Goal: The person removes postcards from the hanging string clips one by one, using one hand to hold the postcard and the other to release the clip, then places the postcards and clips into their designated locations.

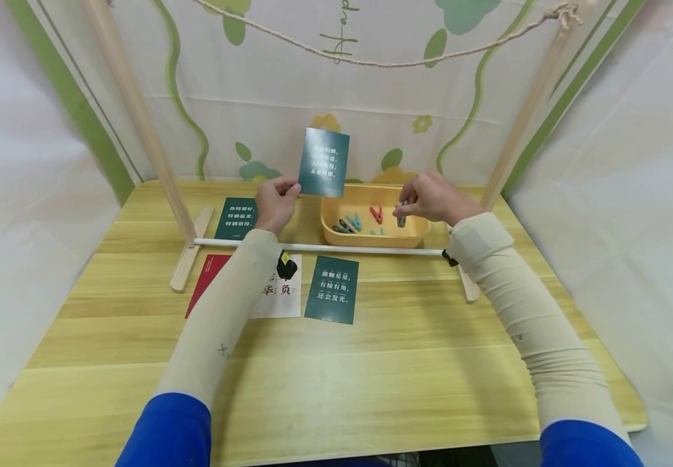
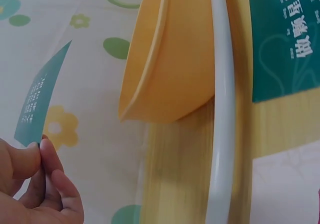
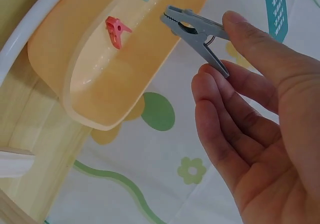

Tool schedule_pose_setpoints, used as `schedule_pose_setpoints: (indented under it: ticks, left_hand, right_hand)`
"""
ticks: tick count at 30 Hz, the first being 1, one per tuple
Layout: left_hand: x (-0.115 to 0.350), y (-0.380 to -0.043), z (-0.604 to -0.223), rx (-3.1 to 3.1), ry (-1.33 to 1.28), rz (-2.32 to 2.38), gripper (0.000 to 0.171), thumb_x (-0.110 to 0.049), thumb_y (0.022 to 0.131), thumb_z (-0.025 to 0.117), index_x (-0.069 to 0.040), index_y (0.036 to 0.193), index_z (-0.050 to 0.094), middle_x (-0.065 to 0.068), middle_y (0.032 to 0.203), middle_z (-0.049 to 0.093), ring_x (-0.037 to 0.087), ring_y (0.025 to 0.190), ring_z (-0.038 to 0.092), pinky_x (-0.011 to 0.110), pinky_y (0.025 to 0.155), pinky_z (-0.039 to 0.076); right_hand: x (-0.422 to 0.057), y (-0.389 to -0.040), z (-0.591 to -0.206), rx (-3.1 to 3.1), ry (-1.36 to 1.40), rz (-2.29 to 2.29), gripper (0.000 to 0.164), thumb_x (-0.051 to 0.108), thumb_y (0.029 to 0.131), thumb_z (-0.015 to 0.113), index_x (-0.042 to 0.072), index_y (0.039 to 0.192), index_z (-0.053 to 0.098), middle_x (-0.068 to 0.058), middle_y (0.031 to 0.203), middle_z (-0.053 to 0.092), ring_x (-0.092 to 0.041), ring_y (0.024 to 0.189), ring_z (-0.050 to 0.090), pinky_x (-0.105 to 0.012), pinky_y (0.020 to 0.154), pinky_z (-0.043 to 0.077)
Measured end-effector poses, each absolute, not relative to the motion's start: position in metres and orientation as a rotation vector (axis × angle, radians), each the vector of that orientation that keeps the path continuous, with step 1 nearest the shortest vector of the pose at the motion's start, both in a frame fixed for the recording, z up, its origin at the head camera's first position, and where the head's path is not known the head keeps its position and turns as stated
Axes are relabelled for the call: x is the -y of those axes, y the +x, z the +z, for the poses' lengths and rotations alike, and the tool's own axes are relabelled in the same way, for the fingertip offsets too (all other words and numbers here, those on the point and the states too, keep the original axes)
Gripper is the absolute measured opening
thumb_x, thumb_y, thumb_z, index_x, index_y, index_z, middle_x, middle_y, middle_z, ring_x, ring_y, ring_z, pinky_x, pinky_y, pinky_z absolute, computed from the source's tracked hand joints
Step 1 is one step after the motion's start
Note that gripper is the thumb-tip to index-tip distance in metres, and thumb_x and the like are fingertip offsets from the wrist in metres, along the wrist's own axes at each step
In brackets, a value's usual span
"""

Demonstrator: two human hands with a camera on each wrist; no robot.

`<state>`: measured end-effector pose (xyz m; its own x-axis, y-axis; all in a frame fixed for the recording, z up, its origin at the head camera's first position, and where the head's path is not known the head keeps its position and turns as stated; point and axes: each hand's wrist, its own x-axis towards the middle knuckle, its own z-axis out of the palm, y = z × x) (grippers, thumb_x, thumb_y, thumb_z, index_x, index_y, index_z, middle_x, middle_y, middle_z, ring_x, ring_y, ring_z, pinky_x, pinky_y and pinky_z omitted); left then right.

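Between thumb and fingers, my left hand (image 1: 276,204) pinches a dark green card (image 1: 323,162) with white lettering by its lower left corner. The card is raised upright above the table. My right hand (image 1: 437,196) holds a grey clothespin (image 3: 197,31) by its handles, thumb on one and fingers on the other. That hand is over the right part of a yellow basket (image 1: 371,240). Inside the basket lie a red clothespin (image 1: 376,215), a teal clothespin (image 1: 354,222) and dark ones (image 1: 343,226).
A twine rope (image 1: 383,64) sags between two wooden posts, the left post (image 1: 144,123) and right post (image 1: 531,110). A white rod (image 1: 313,248) crosses low between them. On the table (image 1: 336,383) lie green cards (image 1: 332,290), a white card (image 1: 290,305) and a red card (image 1: 208,275).
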<state>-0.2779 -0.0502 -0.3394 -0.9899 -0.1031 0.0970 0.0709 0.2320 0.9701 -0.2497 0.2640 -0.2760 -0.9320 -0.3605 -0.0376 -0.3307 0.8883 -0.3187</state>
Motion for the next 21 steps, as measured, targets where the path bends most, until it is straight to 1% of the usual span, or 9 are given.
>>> schedule_pose_setpoints:
  ticks: [3,7,11,18,21]
  left_hand:
    - [0.056,-0.278,-0.342,2.348,0.044,-1.871,0.027,-0.008,0.106,0.062,-0.002,0.131,0.071,0.019,0.127,0.072,0.03,0.115,0.071,0.032,0.099,0.057]
    - [0.062,-0.278,-0.347,2.343,0.075,-1.878,0.028,-0.008,0.106,0.062,-0.002,0.132,0.071,0.019,0.129,0.072,0.029,0.115,0.071,0.031,0.1,0.058]
    - [0.068,-0.277,-0.35,2.332,0.119,-1.893,0.027,-0.007,0.106,0.062,-0.002,0.132,0.071,0.019,0.129,0.071,0.028,0.115,0.071,0.031,0.1,0.057]
    - [0.078,-0.276,-0.354,2.351,0.143,-1.869,0.028,-0.007,0.106,0.062,-0.001,0.132,0.071,0.02,0.13,0.071,0.032,0.118,0.071,0.034,0.103,0.058]
    - [0.082,-0.277,-0.357,2.364,0.173,-1.833,0.027,-0.007,0.106,0.062,0.0,0.131,0.072,0.02,0.128,0.071,0.03,0.115,0.072,0.034,0.101,0.058]
  right_hand:
    - [-0.264,-0.251,-0.279,-2.958,-0.535,-0.485,0.019,0.025,0.095,0.082,0.007,0.09,0.082,-0.007,0.083,0.075,-0.018,0.071,0.057,-0.03,0.065,0.047]
    - [-0.264,-0.254,-0.283,-2.948,-0.517,-0.493,0.019,0.026,0.096,0.08,0.008,0.091,0.082,-0.007,0.083,0.074,-0.018,0.071,0.055,-0.03,0.065,0.046]
    - [-0.264,-0.256,-0.288,-2.933,-0.496,-0.521,0.018,0.025,0.098,0.078,0.007,0.096,0.082,-0.007,0.085,0.075,-0.019,0.074,0.059,-0.031,0.067,0.049]
    - [-0.264,-0.258,-0.298,-2.928,-0.463,-0.534,0.019,0.023,0.099,0.076,0.005,0.103,0.081,-0.011,0.093,0.077,-0.022,0.081,0.064,-0.035,0.075,0.055]
    - [-0.263,-0.26,-0.302,-2.935,-0.478,-0.533,0.02,0.024,0.099,0.077,0.004,0.104,0.08,-0.013,0.095,0.077,-0.022,0.082,0.066,-0.038,0.078,0.056]
